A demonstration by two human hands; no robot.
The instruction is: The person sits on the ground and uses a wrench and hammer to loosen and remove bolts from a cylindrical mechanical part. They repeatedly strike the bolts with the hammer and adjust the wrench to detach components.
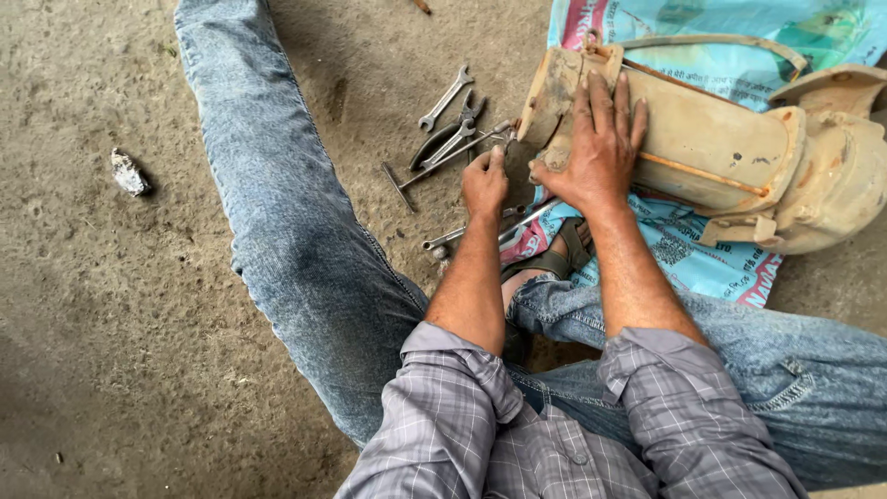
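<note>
Two hands are working at the near end of a pump (711, 139), a mud-caked tan casing lying on its side across a printed sack (684, 254) at about two o'clock from the person's lap. The right hand (599, 148) is lying flat, fingers spread, pressing on the casing just behind its end flange (554, 92), so it is steadying rather than gripping. The left hand (485, 182) is curled at the flange's lower edge, at nine o'clock from the right hand; its fingers are closing on something small there, but what it is cannot be made out. Thin rods are running along the casing toward the bulkier far end at three o'clock. Spanners (450, 125) are lying loose on the dirt floor (111, 323) at ten o'clock from the left hand, with a T-handled tool (407, 180) among them and a socket bar (471, 233) just below the left wrist. A sandalled foot (554, 259) is tucked under the pump's near end, and a stone (128, 173) is sitting well apart at nine o'clock. My judgement: the round casing could roll on the slick sack if the flat palm slips on the mud, pinching the left fingers or the foot; a small fastener dropped into the dirt could also be lost.
</note>
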